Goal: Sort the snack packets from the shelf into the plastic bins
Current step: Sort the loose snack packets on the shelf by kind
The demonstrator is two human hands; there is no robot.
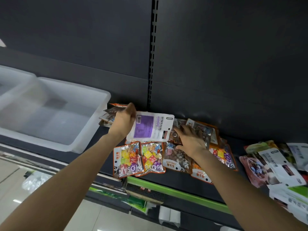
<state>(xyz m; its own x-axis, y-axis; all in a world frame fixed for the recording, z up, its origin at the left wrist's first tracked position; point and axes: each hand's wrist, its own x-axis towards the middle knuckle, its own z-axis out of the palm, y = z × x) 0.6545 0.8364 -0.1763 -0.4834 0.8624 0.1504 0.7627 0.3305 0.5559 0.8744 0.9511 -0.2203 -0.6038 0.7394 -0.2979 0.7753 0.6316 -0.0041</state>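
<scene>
My left hand (124,120) grips the left edge of a white packet with a purple label (150,127), held just above the shelf. My right hand (191,140) lies with spread fingers on a pile of brown and orange snack packets (202,130). Two colourful candy packets (139,160) and a stone candy packet (175,160) lie at the shelf's front. A translucent plastic bin (93,127) sits on the shelf to the left, with a second bin (11,80) beyond it. Some brown packets (108,115) lie behind my left hand, beside the bin.
More packets (275,164) are heaped at the right end of the dark shelf (175,180). The shelf has a green front strip (175,191) and a dark back panel with a slotted upright (153,52). A tiled floor shows below left.
</scene>
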